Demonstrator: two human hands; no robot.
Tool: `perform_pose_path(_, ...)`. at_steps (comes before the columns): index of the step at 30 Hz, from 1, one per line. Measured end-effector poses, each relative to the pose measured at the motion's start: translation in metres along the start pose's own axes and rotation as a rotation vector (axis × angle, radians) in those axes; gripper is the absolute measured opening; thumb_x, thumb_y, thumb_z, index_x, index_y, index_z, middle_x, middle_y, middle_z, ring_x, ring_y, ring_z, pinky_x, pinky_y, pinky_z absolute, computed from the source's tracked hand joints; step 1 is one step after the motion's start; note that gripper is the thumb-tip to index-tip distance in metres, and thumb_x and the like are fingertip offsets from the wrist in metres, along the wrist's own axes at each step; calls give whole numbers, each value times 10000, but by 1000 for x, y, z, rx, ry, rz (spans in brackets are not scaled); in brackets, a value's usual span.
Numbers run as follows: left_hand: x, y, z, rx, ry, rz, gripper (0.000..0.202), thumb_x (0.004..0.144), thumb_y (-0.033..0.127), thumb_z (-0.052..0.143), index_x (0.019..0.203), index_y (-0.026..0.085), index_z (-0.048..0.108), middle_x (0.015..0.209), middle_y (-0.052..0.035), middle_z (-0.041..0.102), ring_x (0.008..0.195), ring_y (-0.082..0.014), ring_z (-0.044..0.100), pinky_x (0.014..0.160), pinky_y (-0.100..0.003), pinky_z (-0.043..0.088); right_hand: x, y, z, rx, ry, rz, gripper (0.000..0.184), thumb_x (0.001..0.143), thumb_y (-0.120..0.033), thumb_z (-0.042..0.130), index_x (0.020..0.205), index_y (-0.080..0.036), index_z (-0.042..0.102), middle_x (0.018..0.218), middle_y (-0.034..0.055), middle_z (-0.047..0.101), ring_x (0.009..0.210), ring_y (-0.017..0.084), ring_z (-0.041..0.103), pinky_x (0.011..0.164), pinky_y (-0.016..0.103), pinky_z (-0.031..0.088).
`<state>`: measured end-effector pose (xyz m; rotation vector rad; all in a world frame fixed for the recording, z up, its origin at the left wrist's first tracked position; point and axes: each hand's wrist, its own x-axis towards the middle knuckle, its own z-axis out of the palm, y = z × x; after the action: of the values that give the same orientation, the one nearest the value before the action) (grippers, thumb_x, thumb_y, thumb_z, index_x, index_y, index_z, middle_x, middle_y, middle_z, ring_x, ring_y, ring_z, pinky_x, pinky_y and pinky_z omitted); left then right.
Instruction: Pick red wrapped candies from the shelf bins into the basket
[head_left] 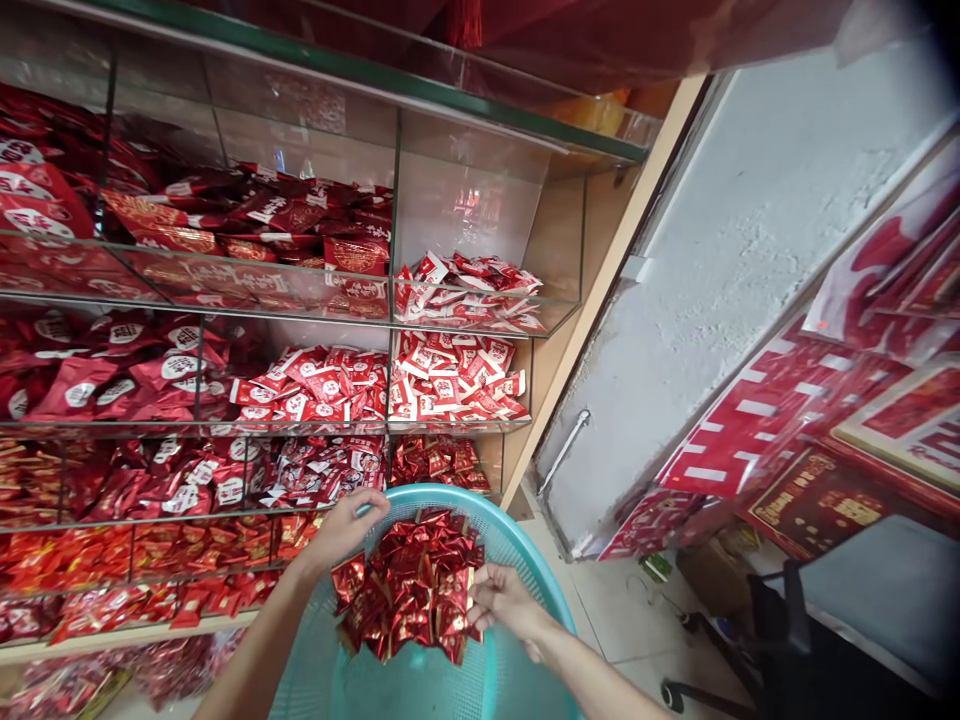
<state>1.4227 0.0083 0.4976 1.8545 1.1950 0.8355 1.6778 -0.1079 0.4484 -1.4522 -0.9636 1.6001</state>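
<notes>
We pinch a red packet in the right hand, left hand curled beside the basket rim (probably steadying; grip unclear).

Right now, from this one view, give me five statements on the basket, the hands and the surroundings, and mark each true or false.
1. The basket is teal. True.
2. The right hand is at the shiny red packets in the basket. True.
3. The left hand is buried among those packets. False: it is at the basket's edge.
4. The shelves hold only bottles. False: they hold many wrapped items.
5. The wall beside the shelves is bright red. False: it is pale grey.
</notes>
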Motion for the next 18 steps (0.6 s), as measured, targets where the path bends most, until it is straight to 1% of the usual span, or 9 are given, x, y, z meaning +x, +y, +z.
perform_pose_path(3, 0, 0, 0, -1, 1, 10, 237, 766, 403, 521, 711, 206, 640, 893, -28, 647, 904, -172, 564, 870, -283, 403, 3, 4, -2, -79, 20, -43, 388, 568, -476, 696, 700, -169, 499, 562, -7, 598, 480, 123, 575, 462, 229, 430)
perform_pose_path(5, 1, -3, 1, 4, 19, 10, 228, 757, 397, 523, 699, 205, 632, 879, -25, 649, 891, -172, 568, 861, -284, 408, 6, 4, -5, -210, 47, -73, 376, 629, -521, 636, 682, -176, 495, 550, 6, 608, 434, 129, 560, 397, 218, 384)
perform_pose_path(7, 3, -8, 2, 19, 62, -5, 228, 750, 399, 515, 701, 203, 620, 855, -23, 652, 870, -173, 574, 838, -284, 420, 9, -2, -8, -357, 94, -133, 370, 715, -542, 544, 629, -189, 469, 503, 8, 600, 383, 123, 530, 374, 212, 347)
perform_pose_path(10, 6, -13, 5, 114, 183, -100, 218, 729, 402, 516, 736, 202, 602, 838, -26, 651, 842, -183, 585, 773, -279, 441, 13, -29, -15, -493, 166, -288, 387, 810, -517, 431, 577, -208, 427, 457, -1, 584, 346, 111, 491, 409, 220, 354)
perform_pose_path(12, 7, -11, 8, 262, 251, -213, 224, 717, 407, 538, 808, 211, 599, 876, -28, 652, 819, -196, 594, 708, -277, 440, 19, -54, -18, -539, 215, -383, 373, 836, -488, 408, 582, -215, 434, 476, -3, 592, 366, 120, 504, 444, 231, 373)
perform_pose_path(13, 8, -8, 9, 348, 264, -263, 231, 722, 409, 542, 841, 219, 596, 900, -30, 651, 806, -202, 598, 675, -275, 431, 23, -68, -19, -571, 243, -431, 359, 845, -463, 406, 590, -216, 449, 498, -1, 602, 399, 128, 527, 472, 234, 386)
perform_pose_path(16, 7, -1, 11, 537, 207, -321, 226, 779, 404, 488, 905, 241, 583, 920, -35, 655, 779, -216, 608, 617, -268, 392, 45, -101, -20, -743, 378, -539, 292, 874, -347, 388, 658, -207, 526, 611, 20, 642, 574, 153, 604, 573, 238, 406)
perform_pose_path(17, 6, 0, 12, 568, 178, -320, 229, 800, 404, 458, 914, 244, 577, 894, -35, 659, 772, -220, 610, 608, -266, 382, 54, -109, -19, -827, 406, -521, 264, 881, -308, 377, 721, -204, 560, 685, 32, 663, 659, 160, 624, 609, 237, 409)
perform_pose_path(18, 6, 0, 12, 590, 155, -318, 240, 818, 409, 430, 926, 246, 569, 861, -34, 662, 764, -223, 613, 603, -265, 373, 65, -114, -18, -921, 418, -469, 233, 884, -274, 375, 812, -205, 586, 779, 45, 679, 752, 167, 634, 649, 238, 411)
